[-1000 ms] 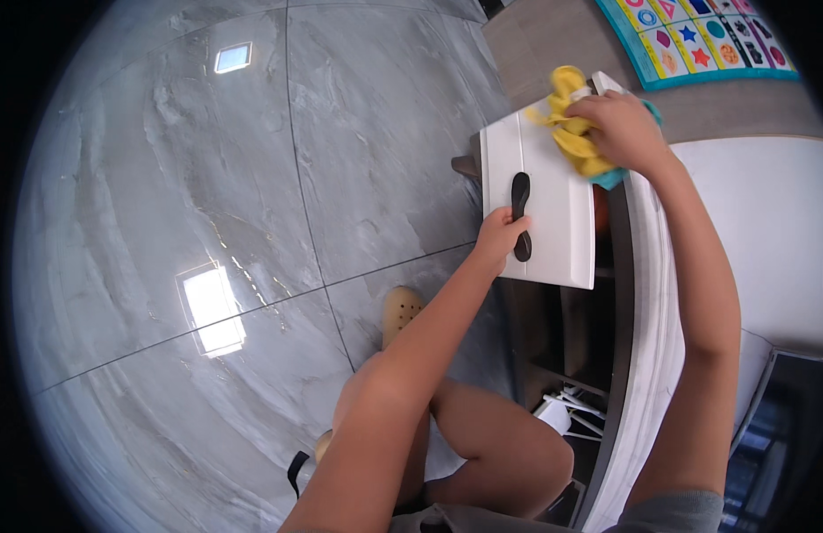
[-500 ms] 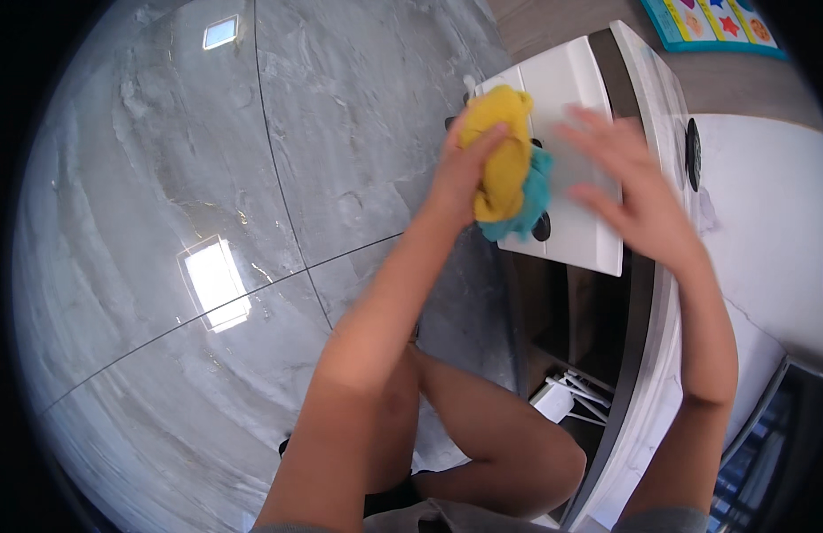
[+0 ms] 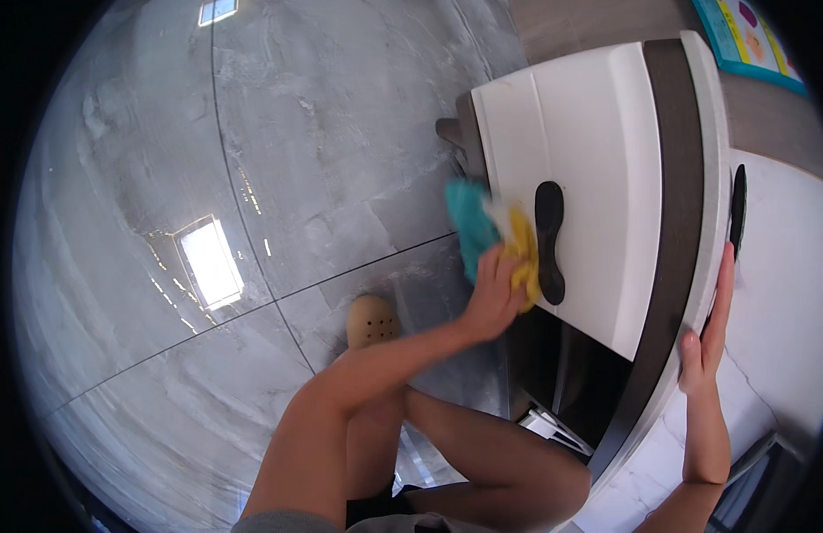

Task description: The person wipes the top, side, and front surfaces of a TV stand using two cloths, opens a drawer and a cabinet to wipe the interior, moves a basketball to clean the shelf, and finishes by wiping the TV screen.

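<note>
My left hand (image 3: 493, 298) has its grip closed on a yellow and teal cloth (image 3: 496, 240), pressed against the white drawer front (image 3: 598, 195) just left of its black handle (image 3: 549, 240). My right hand (image 3: 709, 342) lies flat with fingers straight, its grip open, on the edge of the white worktop (image 3: 775, 293) right of the handle. Below the handle, my bent knee and a tan shoe (image 3: 371, 322) rest on the grey tile floor (image 3: 251, 178).

floor (image 3: 278, 133): glossy grey marble-look tiles | light: bright window reflection (image 3: 209, 263) | counter (image 3: 775, 293): white marbled top
</note>
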Demonstrator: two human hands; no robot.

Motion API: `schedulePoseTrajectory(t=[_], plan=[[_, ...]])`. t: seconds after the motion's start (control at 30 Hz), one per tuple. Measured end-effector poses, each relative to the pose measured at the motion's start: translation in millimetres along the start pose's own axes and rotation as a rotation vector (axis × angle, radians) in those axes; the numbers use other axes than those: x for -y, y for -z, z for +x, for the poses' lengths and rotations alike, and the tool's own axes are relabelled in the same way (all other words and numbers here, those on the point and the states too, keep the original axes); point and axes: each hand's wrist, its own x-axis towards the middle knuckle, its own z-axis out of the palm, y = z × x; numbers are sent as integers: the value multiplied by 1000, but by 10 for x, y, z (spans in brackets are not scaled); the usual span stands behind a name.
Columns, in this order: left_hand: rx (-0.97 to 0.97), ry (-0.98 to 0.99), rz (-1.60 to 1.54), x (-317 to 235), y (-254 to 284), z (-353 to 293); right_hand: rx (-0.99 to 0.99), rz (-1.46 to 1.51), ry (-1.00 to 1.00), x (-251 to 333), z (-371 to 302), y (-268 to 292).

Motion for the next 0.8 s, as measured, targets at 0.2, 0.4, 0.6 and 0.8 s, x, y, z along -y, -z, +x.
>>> schedulePoseTrajectory(t=[0.2, 0.4, 0.6, 0.8], plan=[[-276, -86, 182, 270, 139, 974, 6, 37, -48, -61, -78, 23], [-120, -95, 155, 160, 138, 649, 8, -4, -14, -123, -56, 35], [-257, 19, 190, 422, 304, 1130, -26, 51, -1, -80, -28, 14], [41, -90, 156, 15, 234, 576, -10, -34, -9, -160, -108, 39]])
